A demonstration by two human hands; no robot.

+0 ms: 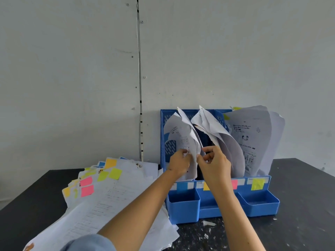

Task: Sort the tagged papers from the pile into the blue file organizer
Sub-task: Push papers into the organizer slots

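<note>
— Hands first: what is held?

— A sheet (188,140) in the leftmost slot of the organizer (183,209) is gripped at its lower edge by the left hand (178,163). The same sheet's edge is pinched between thumb and fingers of the right hand (214,163) (centre of the frame).

— And the pile (112,194)?

— It is spread at lower left on the table (299,229), tags showing pink, yellow and blue. More papers (253,138) are stood in the right slots.
</note>
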